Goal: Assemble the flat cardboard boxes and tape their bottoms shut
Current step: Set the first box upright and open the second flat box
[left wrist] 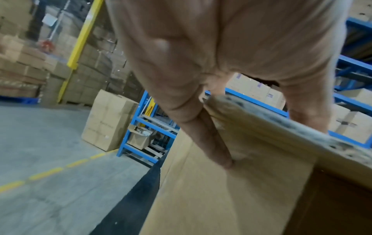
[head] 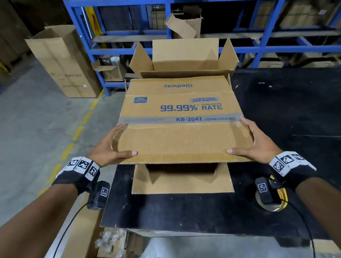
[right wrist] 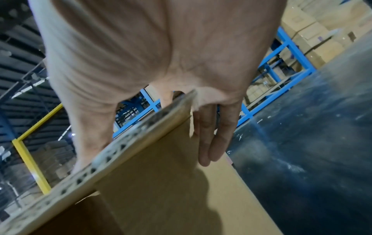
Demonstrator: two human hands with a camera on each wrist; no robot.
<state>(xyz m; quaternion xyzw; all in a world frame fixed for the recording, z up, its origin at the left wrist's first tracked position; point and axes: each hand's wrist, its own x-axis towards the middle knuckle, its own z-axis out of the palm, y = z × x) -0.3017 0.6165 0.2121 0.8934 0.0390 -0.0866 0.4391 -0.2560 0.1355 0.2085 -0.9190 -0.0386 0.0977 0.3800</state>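
A brown carton (head: 176,108) printed "99.99% RATE" lies on its side on the black table (head: 284,112), its open ends facing toward and away from me. The far flaps stand splayed open, and the near lower flap (head: 181,184) lies flat on the table. My left hand (head: 114,144) grips the near upper flap at its left corner, thumb on top and fingers along the side. My right hand (head: 252,139) holds the right corner the same way. The wrist views show each hand, left (left wrist: 201,55) and right (right wrist: 151,47), pinching the corrugated edge of the carton (left wrist: 231,198) (right wrist: 171,190).
A tape roll (head: 270,206) sits on the table below my right wrist, partly hidden by the wrist camera. Blue shelving (head: 121,51) with cartons stands behind the table. A tall carton (head: 61,61) stands on the floor at left. More cardboard (head: 105,246) lies below the table's near edge.
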